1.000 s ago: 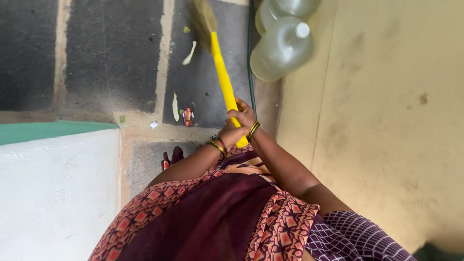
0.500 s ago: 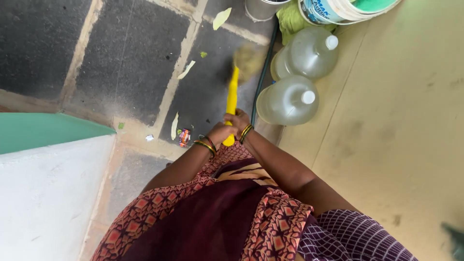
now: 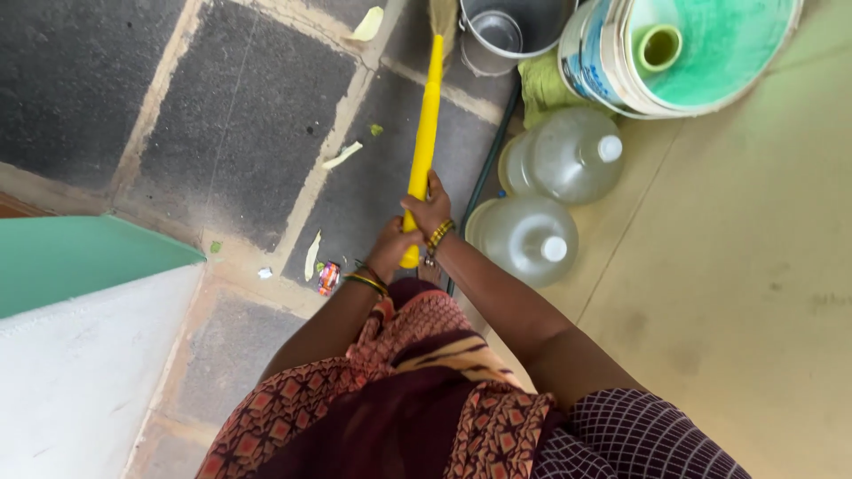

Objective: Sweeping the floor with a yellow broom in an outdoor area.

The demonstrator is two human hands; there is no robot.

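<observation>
Hands first: I see my right hand (image 3: pixel 428 208) and my left hand (image 3: pixel 388 251) both wrapped tight round the near end of the yellow broom handle (image 3: pixel 426 124), right above left. That handle runs away from me over the dark stone floor (image 3: pixel 240 124), its bristles (image 3: pixel 442 16) at the far edge beside a steel bucket (image 3: pixel 501 35). Two clear plastic jugs (image 3: pixel 541 195) stand just right of my hands, and a small sweet wrapper (image 3: pixel 327 278) lies to the left.

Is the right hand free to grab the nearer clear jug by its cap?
Probably not as things stand: the right hand is wrapped around the yellow broom handle together with the left hand. The nearer jug stands close beside it, unblocked.
</observation>
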